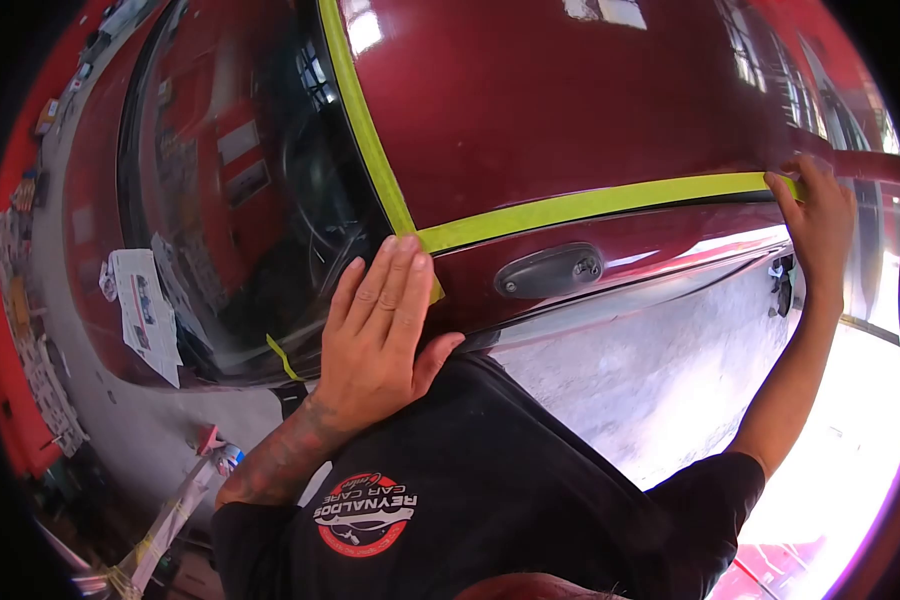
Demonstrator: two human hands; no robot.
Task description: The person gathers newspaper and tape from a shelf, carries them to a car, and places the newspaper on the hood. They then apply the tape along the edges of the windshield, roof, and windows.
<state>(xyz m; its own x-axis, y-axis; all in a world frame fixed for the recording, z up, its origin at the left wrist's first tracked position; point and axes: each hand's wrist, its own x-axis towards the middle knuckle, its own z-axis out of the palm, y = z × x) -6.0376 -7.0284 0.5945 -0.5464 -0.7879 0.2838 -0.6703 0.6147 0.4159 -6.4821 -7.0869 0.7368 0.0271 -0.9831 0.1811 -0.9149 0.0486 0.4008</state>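
Note:
A strip of yellow-green masking tape (590, 205) runs along the lower edge of a glossy dark red car panel (590, 110). Another tape strip (362, 120) follows the border of the dark window (260, 180), and the two meet at a corner. My left hand (380, 320) lies with straight fingers on the tape at that corner, thumb apart. At the far end of the long strip, my right hand (820, 215) pinches the tape between thumb and fingers; whether a roll is there is hidden. Below the strip sits a dark door handle (548, 270) with a keyhole.
A printed paper sheet (145, 310) rests against the car at the left. A short yellow tape piece (282, 357) sticks near the window's lower edge. Lower left stands a tape-wrapped stand (160, 530). Bright light floods the floor (830, 440) at right.

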